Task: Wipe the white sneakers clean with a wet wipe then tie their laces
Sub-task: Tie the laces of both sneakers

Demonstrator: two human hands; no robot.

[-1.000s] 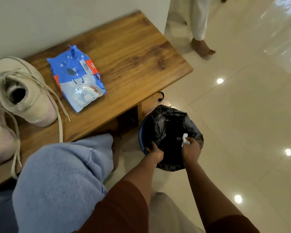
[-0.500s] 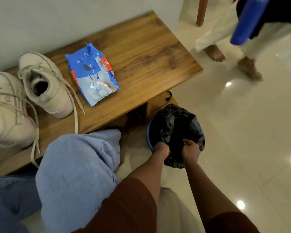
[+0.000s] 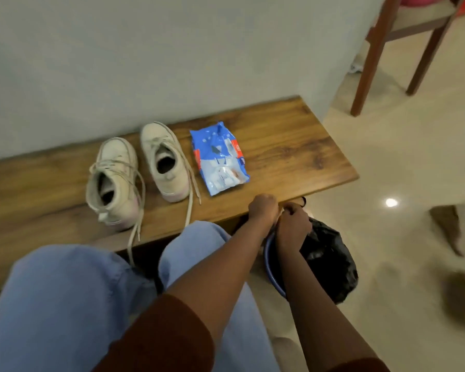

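Note:
Two white sneakers stand side by side on the wooden bench (image 3: pixel 293 146), toes to the wall: the left sneaker (image 3: pixel 113 178) and the right sneaker (image 3: pixel 164 162). Both have loose, untied laces, and one lace hangs over the bench's front edge. A blue pack of wet wipes (image 3: pixel 218 162) lies just right of them. My left hand (image 3: pixel 263 210) and my right hand (image 3: pixel 293 220) are close together at the bench's front edge, above the bin. Their fingers are curled and I see nothing held in them.
A blue bin (image 3: pixel 270 269) lined with a black bag (image 3: pixel 328 259) stands on the tiled floor below my hands. My knees in blue trousers fill the near foreground. A wooden chair (image 3: pixel 373 49) stands at the back right. Another person's blurred feet (image 3: pixel 446 226) are at the right.
Both hands have come up out of the bin to the bench edge. The white wipe seen in my right hand a second ago is no longer visible. My view has swung left, showing both sneakers.

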